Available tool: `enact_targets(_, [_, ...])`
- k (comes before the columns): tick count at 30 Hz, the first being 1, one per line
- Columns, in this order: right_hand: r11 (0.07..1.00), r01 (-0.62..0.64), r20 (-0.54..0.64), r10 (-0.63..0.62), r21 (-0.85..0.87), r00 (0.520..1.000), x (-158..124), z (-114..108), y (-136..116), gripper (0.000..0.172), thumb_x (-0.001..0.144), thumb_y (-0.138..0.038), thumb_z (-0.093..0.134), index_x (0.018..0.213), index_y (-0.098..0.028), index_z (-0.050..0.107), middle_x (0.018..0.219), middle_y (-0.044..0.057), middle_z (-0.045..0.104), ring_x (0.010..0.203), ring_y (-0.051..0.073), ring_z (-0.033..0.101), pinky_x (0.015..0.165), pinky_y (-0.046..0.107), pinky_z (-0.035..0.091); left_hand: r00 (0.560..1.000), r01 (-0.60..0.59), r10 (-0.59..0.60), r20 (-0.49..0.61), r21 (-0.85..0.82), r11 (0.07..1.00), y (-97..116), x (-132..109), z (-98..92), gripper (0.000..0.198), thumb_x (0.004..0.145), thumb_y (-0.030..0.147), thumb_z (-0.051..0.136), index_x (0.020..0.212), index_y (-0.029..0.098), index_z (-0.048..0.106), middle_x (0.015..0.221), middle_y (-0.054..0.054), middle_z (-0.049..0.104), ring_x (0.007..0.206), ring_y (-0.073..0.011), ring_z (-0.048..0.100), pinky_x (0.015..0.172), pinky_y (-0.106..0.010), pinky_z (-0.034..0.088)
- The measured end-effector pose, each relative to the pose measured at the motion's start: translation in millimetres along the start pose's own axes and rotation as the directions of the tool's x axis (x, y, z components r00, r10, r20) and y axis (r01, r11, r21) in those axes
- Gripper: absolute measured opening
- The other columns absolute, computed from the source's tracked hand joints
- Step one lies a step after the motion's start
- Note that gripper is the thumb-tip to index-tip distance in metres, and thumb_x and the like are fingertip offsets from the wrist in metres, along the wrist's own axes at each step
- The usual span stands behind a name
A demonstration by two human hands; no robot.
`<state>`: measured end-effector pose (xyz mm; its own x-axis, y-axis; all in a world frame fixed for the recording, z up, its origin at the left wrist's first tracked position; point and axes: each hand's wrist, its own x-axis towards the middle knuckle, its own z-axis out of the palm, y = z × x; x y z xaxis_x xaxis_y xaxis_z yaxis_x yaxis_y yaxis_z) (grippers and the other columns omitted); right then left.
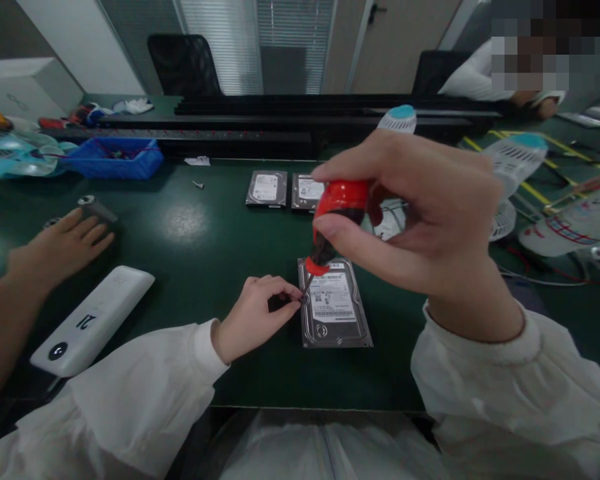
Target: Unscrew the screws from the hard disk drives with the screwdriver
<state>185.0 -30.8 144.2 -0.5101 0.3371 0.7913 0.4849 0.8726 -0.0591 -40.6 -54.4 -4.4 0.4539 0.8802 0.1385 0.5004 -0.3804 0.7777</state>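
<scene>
A hard drive (337,333) with a white label lies on the green table in front of me. My right hand (425,207) grips the red and black handle of a screwdriver (343,197). The screwdriver slants down to the left, and its tip meets the left edge of the drive. Right beside that tip, my left hand (257,310) has thumb and forefinger pinched together at the drive's edge. What sits between those fingertips is too small to make out. Behind the drive lie a second hard drive (266,189) and a third hard drive (303,190), partly covered by my right hand.
A co-worker's hand (75,237) rests at the left near a grey cylinder (97,208). Closer in lies a white power bank (95,320). Farther back are a blue bin (115,160) and a small screw (197,185). White fans (517,157) and cables crowd the right.
</scene>
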Motion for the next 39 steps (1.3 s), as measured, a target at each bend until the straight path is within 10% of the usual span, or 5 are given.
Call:
enact_targets(18, [0.998, 0.031, 0.089, -0.037, 0.06, 0.995, -2, 5, 1, 0.045, 0.114, -0.028, 0.041, 0.151, -0.012, 0.06, 0.127, 0.011, 0.076, 0.114, 0.022, 0.074, 0.101, 0.04, 0.062, 0.999, 0.029, -0.029, 0.033, 0.014, 0.999, 5, 0, -3.9, 0.008, 0.095, 0.022, 0.074, 0.097, 0.026, 0.08, 0.099, 0.001, 0.083, 0.096, -0.025, 0.075, 0.101, -0.049, 0.047])
enact_targets(24, [0.998, -0.004, 0.058, 0.007, -0.06, 0.998, -2, 4, 3, 0.035, 0.113, -0.045, 0.05, 0.128, -0.02, 0.07, 0.106, 0.005, 0.077, 0.107, 0.023, 0.075, 0.098, 0.042, 0.063, 0.998, 0.049, -0.049, 0.033, 0.016, 0.999, 5, 0, -4.4, 0.007, 0.094, 0.022, 0.075, 0.098, 0.025, 0.08, 0.099, 0.0, 0.083, 0.096, -0.0247, 0.074, 0.102, -0.049, 0.047])
enact_targets(29, [0.996, 0.06, 0.105, -0.067, 0.067, 0.992, -3, 5, 8, 0.043, 0.114, -0.028, 0.037, 0.152, -0.02, 0.054, 0.138, 0.007, 0.073, 0.121, 0.021, 0.071, 0.109, 0.045, 0.06, 0.998, 0.054, -0.054, 0.018, 0.018, 0.998, 4, 0, -4.4, 0.007, 0.092, 0.022, 0.077, 0.098, 0.025, 0.08, 0.097, 0.0, 0.082, 0.093, -0.0243, 0.074, 0.1, -0.048, 0.048])
enact_targets(35, [0.999, 0.046, 0.036, -0.045, -0.015, 0.998, -3, 8, 8, 0.041, 0.112, -0.054, 0.051, 0.116, -0.016, 0.065, 0.098, 0.006, 0.074, 0.089, 0.021, 0.07, 0.081, 0.04, 0.061, 0.998, 0.054, -0.054, 0.029, 0.018, 0.998, 5, 1, -4.8, 0.006, 0.093, 0.023, 0.076, 0.096, 0.026, 0.08, 0.097, 0.0, 0.082, 0.094, -0.0247, 0.075, 0.1, -0.048, 0.048])
enact_targets(39, [0.993, 0.021, 0.153, -0.039, 0.116, 0.987, -3, 4, 6, 0.036, 0.112, -0.028, 0.035, 0.138, -0.014, 0.056, 0.135, 0.011, 0.072, 0.119, 0.023, 0.069, 0.104, 0.047, 0.06, 0.998, 0.052, -0.053, 0.029, 0.038, 0.998, 4, 1, -4.9, 0.004, 0.094, 0.025, 0.075, 0.095, 0.026, 0.079, 0.096, 0.001, 0.082, 0.093, -0.0246, 0.075, 0.1, -0.047, 0.049])
